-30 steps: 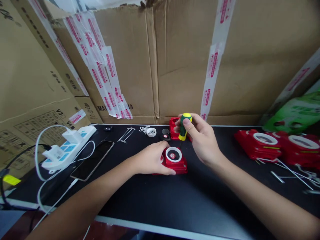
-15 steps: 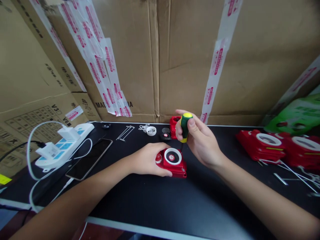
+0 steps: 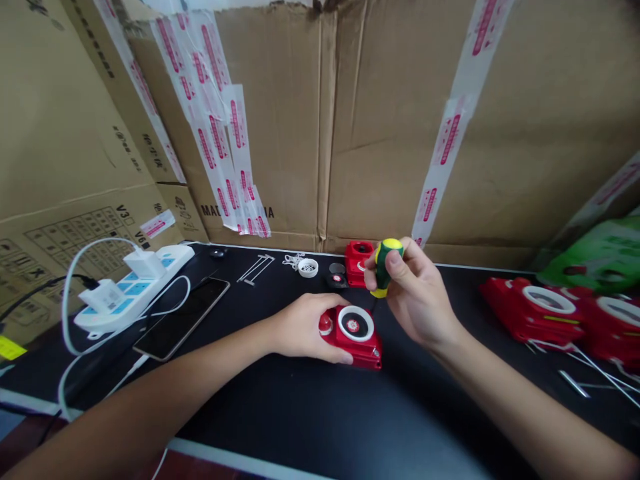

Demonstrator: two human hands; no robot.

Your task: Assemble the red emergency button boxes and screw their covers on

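My left hand point(image 3: 305, 330) is closed around the left side of a red box-shaped device point(image 3: 367, 357), which rests on the black table. A white ring surrounds a dark round window on its top, and a red knob sits by my fingers. In my right hand point(image 3: 423, 293) is a screwdriver point(image 3: 384, 263) with a green and yellow handle, gripped between thumb and fingers. Its shaft points down toward the far right side of the device. Whether the tip touches a screw there is hidden.
Behind stand another red device point(image 3: 356, 257), a small black part point(image 3: 336, 279) and a white ring cap point(image 3: 308, 268). More red devices point(image 3: 530, 313) and metal rods lie right. At left are a phone point(image 3: 185, 317) and a power strip point(image 3: 135, 293). Cardboard point(image 3: 280, 120) walls the back.
The view has shifted, so the whole scene sits slightly right and lower. The screwdriver handle leans more to the right than before. My left hand keeps its hold on the red device.
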